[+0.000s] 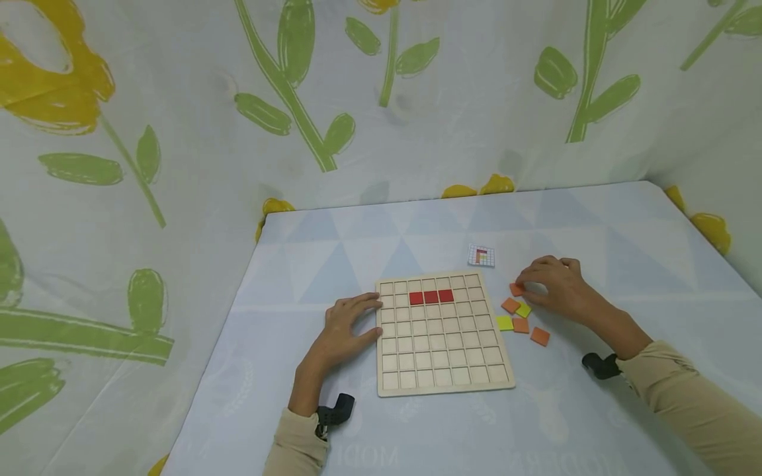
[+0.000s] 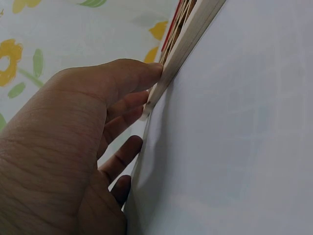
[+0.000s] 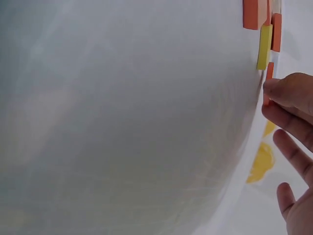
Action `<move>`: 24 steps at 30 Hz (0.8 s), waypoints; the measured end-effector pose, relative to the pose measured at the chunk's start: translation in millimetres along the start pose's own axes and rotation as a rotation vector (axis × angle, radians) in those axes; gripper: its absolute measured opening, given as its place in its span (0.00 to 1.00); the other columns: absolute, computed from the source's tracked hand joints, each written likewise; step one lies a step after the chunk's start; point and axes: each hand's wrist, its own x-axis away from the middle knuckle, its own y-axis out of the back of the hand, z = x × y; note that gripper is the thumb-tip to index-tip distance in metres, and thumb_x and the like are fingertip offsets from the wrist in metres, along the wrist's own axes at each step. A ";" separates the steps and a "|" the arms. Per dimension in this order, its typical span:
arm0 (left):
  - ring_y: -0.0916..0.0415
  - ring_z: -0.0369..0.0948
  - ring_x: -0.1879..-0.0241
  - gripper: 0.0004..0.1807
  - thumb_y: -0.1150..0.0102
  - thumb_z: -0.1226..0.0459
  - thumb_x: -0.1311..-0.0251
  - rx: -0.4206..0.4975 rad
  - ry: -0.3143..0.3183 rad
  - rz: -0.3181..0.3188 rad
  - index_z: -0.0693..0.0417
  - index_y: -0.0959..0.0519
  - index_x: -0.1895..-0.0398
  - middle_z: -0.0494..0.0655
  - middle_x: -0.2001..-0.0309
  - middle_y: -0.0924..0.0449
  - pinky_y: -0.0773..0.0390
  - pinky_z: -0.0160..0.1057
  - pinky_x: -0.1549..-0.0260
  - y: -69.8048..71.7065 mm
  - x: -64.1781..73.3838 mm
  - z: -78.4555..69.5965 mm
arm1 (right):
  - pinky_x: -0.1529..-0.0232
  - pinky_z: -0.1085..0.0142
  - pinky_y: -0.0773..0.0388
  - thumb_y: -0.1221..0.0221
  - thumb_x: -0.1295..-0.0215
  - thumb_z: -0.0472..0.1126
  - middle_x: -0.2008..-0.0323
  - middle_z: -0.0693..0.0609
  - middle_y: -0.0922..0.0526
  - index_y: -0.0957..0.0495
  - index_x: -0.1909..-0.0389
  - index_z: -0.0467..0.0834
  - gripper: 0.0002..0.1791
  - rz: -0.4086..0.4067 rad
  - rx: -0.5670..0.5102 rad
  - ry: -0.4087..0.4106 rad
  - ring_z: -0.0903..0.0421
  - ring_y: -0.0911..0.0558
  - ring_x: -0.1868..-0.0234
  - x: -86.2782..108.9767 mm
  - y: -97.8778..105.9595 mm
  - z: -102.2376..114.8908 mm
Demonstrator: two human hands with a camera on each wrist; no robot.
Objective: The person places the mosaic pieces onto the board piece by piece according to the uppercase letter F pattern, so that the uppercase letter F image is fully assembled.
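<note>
A wooden grid board point(image 1: 440, 360) lies on the table with three red square tiles point(image 1: 431, 297) side by side in its upper part. My left hand point(image 1: 345, 330) rests at the board's left edge; in the left wrist view its thumb point(image 2: 142, 76) touches the wooden side, fingers loosely extended. Right of the board, my right hand point(image 1: 556, 285) pinches an orange square tile point(image 1: 516, 289) between thumb and forefinger. In the right wrist view this orange tile point(image 3: 268, 95) stands between the fingertips. Nearest to it are more orange tiles point(image 1: 540, 336) and yellow tiles point(image 1: 505, 323).
A small pattern card point(image 1: 481, 256) with a coloured figure on a grid lies behind the board's right corner. The table point(image 1: 286, 370) has a pale triangle print. Behind it hangs a flowered cloth point(image 1: 196, 99). Each wrist wears a black camera mount point(image 1: 600, 365).
</note>
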 end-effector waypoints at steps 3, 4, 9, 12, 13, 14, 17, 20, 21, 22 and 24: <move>0.40 0.45 0.33 0.27 0.38 0.51 0.37 0.004 -0.002 0.002 0.41 0.25 0.34 0.33 0.28 0.35 0.45 0.53 0.41 0.2 0.1 -0.5 | 0.48 0.33 0.46 0.27 0.46 0.33 0.59 0.49 0.14 0.13 0.60 0.45 0.12 -0.013 -0.001 0.000 0.41 0.27 0.46 0.3 -0.5 0.0; 0.40 0.45 0.33 0.27 0.38 0.51 0.37 0.004 -0.002 0.003 0.42 0.25 0.34 0.34 0.28 0.35 0.45 0.53 0.41 0.1 0.1 -0.4 | 0.48 0.33 0.46 0.27 0.46 0.33 0.59 0.49 0.14 0.13 0.61 0.45 0.12 -0.019 -0.003 0.004 0.41 0.27 0.46 0.3 -0.8 0.3; 0.39 0.46 0.33 0.27 0.38 0.51 0.37 0.007 -0.005 0.001 0.42 0.24 0.34 0.34 0.28 0.34 0.45 0.54 0.41 -0.5 0.5 0.6 | 0.49 0.33 0.45 0.26 0.48 0.34 0.61 0.51 0.14 0.13 0.63 0.46 0.11 -0.065 -0.009 0.048 0.43 0.26 0.48 -0.9 -3.5 4.4; 0.39 0.46 0.33 0.27 0.37 0.51 0.37 0.001 -0.001 0.000 0.42 0.24 0.34 0.34 0.28 0.34 0.45 0.54 0.41 -0.5 0.9 1.1 | 0.49 0.35 0.45 0.25 0.49 0.35 0.62 0.53 0.15 0.13 0.65 0.48 0.11 -0.094 -0.030 0.077 0.46 0.26 0.49 -2.4 -5.4 9.1; 0.39 0.45 0.33 0.27 0.37 0.51 0.37 -0.001 0.000 -0.002 0.42 0.24 0.34 0.34 0.28 0.34 0.45 0.54 0.41 -0.4 1.0 1.2 | 0.49 0.35 0.45 0.25 0.49 0.35 0.63 0.54 0.15 0.13 0.65 0.49 0.11 -0.101 -0.038 0.085 0.46 0.26 0.49 -3.2 -5.7 11.1; 0.39 0.45 0.34 0.27 0.37 0.51 0.37 -0.003 0.000 -0.005 0.42 0.24 0.34 0.34 0.28 0.34 0.45 0.54 0.41 -0.2 1.0 1.0 | 0.48 0.35 0.45 0.25 0.49 0.35 0.63 0.54 0.15 0.13 0.65 0.49 0.11 -0.102 -0.048 0.089 0.47 0.26 0.49 -4.4 -5.9 13.4; 0.39 0.45 0.34 0.27 0.37 0.51 0.38 0.000 0.001 -0.011 0.42 0.24 0.34 0.35 0.28 0.34 0.45 0.54 0.41 0.4 1.2 0.6 | 0.47 0.35 0.46 0.25 0.48 0.36 0.62 0.54 0.16 0.13 0.64 0.49 0.11 -0.090 -0.058 0.087 0.46 0.27 0.48 -8.9 -5.2 21.7; 0.39 0.45 0.33 0.27 0.37 0.51 0.37 0.007 -0.003 -0.009 0.42 0.24 0.34 0.35 0.28 0.34 0.46 0.54 0.41 0.9 1.1 0.1 | 0.44 0.34 0.48 0.26 0.46 0.36 0.61 0.52 0.16 0.13 0.62 0.47 0.11 -0.059 -0.064 0.073 0.45 0.28 0.46 -14.0 -4.5 31.0; 0.40 0.46 0.33 0.27 0.37 0.52 0.37 0.009 -0.005 -0.006 0.42 0.24 0.34 0.35 0.28 0.34 0.46 0.54 0.41 1.1 1.2 0.0 | 0.44 0.34 0.48 0.26 0.46 0.36 0.60 0.52 0.15 0.13 0.62 0.47 0.11 -0.050 -0.066 0.069 0.45 0.28 0.46 -15.6 -4.6 34.1; 0.40 0.46 0.33 0.27 0.37 0.52 0.37 0.011 -0.009 -0.004 0.42 0.24 0.34 0.35 0.28 0.34 0.46 0.54 0.41 1.2 1.2 -0.3 | 0.43 0.35 0.48 0.27 0.45 0.36 0.60 0.52 0.16 0.13 0.61 0.47 0.11 -0.041 -0.068 0.066 0.45 0.28 0.46 -16.9 -5.1 36.9; 0.40 0.47 0.33 0.27 0.37 0.52 0.37 0.012 -0.015 -0.001 0.42 0.24 0.34 0.35 0.28 0.34 0.45 0.54 0.41 1.3 1.0 -0.7 | 0.42 0.35 0.48 0.27 0.45 0.36 0.60 0.52 0.16 0.13 0.61 0.46 0.10 -0.030 -0.075 0.069 0.45 0.28 0.45 -19.3 -6.5 42.6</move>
